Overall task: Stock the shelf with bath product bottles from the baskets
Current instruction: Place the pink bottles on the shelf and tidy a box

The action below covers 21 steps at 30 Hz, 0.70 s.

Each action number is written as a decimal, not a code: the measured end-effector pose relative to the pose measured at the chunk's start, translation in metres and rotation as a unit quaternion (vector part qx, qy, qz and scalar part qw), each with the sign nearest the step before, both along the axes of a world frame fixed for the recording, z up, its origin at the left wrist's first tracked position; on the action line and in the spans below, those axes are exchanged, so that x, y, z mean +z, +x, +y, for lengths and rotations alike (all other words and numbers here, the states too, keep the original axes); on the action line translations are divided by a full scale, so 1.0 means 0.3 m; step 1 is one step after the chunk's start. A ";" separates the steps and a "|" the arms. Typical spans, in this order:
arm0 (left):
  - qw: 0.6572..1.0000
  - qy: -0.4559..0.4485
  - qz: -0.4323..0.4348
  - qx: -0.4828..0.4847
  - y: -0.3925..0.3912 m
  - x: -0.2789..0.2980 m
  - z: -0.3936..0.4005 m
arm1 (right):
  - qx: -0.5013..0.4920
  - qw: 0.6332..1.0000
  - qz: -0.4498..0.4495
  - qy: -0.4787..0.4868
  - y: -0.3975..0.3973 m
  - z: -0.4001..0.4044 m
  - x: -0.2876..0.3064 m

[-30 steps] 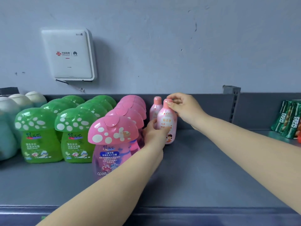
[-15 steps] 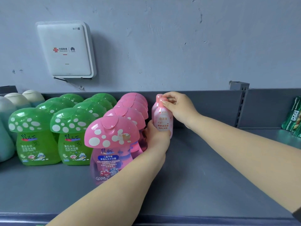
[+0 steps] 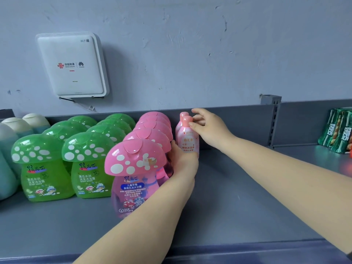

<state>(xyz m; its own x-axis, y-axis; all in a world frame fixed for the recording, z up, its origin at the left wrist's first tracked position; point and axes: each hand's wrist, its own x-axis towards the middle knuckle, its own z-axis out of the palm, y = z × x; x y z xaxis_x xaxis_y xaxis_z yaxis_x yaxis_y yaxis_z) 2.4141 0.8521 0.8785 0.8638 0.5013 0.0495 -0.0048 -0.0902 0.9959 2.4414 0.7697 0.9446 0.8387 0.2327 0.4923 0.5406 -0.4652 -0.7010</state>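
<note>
Pink and slim, the front body wash bottle (image 3: 187, 140) stands upright on the grey shelf (image 3: 238, 197) with a rounded cap and a pale label of red characters. A second like bottle (image 3: 182, 117) stands touching it at 12 o'clock, against the shelf's back panel. The left hand (image 3: 182, 162) grips the front bottle's lower body, its fingers curled round it. The right hand (image 3: 207, 128) pinches the cap with its fingers (image 3: 193, 125). Just beside the bottles at 9 o'clock runs a row of pink mushroom-capped bottles (image 3: 135, 168), then green mushroom bottles (image 3: 83, 164) and teal bottles (image 3: 7, 159). Green packets (image 3: 341, 132) stand well apart at 3 o'clock. A white router (image 3: 73, 65) hangs on the grey-blue wall (image 3: 209, 44) at 11 o'clock.
</note>
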 end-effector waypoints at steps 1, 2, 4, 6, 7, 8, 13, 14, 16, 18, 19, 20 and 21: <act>1.000 0.014 -0.007 0.003 -0.003 -0.002 -0.001 | -0.010 1.000 -0.001 0.000 -0.014 -0.014 0.004; 0.999 0.032 -0.014 0.001 -0.008 -0.003 -0.002 | -0.021 1.000 -0.007 -0.001 -0.030 -0.030 0.008; 0.998 0.051 -0.039 -0.025 -0.043 0.020 -0.011 | -0.039 0.999 -0.028 -0.005 -0.068 -0.064 0.017; 0.994 0.081 -0.065 -0.032 -0.081 0.051 -0.023 | -0.055 0.997 -0.048 -0.008 -0.114 -0.099 0.027; 0.992 0.099 -0.072 -0.026 -0.096 0.063 -0.024 | -0.063 0.996 -0.057 -0.008 -0.141 -0.115 0.030; 0.990 0.116 -0.077 -0.026 -0.112 0.074 -0.025 | -0.072 0.995 -0.067 -0.011 -0.169 -0.132 0.033; 0.972 0.181 -0.101 -0.110 -0.171 0.071 -0.033 | -0.134 0.982 -0.116 -0.067 -0.331 -0.213 0.031; 0.966 0.186 -0.106 -0.147 -0.187 0.074 -0.038 | -0.146 0.977 -0.130 -0.087 -0.369 -0.231 0.029; 0.940 0.243 -0.109 -0.213 -0.218 0.085 -0.057 | -0.172 0.962 -0.161 -0.139 -0.450 -0.271 0.021; 0.902 0.313 -0.122 -0.270 -0.243 0.101 -0.083 | -0.200 0.944 -0.172 -0.198 -0.535 -0.316 0.007; 0.879 0.351 -0.128 -0.297 -0.263 0.109 -0.103 | -0.213 0.936 -0.167 -0.225 -0.578 -0.341 -0.004; 0.855 0.385 -0.136 -0.321 -0.286 0.115 -0.126 | -0.227 0.928 -0.159 -0.249 -0.622 -0.367 -0.018; 0.834 0.412 -0.146 -0.338 -0.309 0.115 -0.153 | -0.242 0.920 -0.147 -0.271 -0.668 -0.393 -0.033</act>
<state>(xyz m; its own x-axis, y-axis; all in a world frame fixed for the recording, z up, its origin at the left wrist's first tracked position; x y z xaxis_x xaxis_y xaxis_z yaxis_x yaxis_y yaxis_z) 2.3214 0.8062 0.9131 0.8264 -0.4028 0.3934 -0.5625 -0.6211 0.5457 2.2410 0.6517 0.9346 0.7576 0.1444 0.6366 0.3071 -0.9394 -0.1524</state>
